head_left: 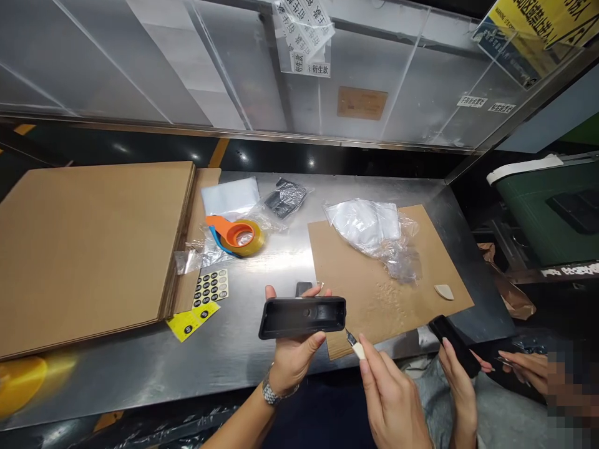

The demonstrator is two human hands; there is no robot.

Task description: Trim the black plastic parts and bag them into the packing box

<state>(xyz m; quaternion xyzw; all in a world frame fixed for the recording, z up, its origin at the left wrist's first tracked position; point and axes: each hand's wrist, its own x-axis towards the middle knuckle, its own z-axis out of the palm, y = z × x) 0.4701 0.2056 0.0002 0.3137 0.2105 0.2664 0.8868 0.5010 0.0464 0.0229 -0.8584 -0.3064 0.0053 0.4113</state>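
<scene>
My left hand (pixel 296 362), with a metal watch on its wrist, is wrapped round a black hollow plastic case (pixel 290 318) and holds it above the table's front edge. The case's open side faces me. In the fingers of my right hand (pixel 390 390) is a small knife (pixel 358 349) with a pale handle and a short metal blade. The blade's tip is at the lower right corner of the case; whether it touches is hard to tell. Just behind the case, a small dark piece (pixel 304 288) is partly hidden.
Stacked cardboard sheets (pixel 93 249) fill the left of the metal table (pixel 224 349). Beside them are a tape dispenser (pixel 238 236) and stickers (pixel 210 288). Clear plastic bags (pixel 369 227) lie on a cardboard sheet (pixel 440 249). A co-worker's hands (pixel 461 380) hold a black part (pixel 453 346) close by.
</scene>
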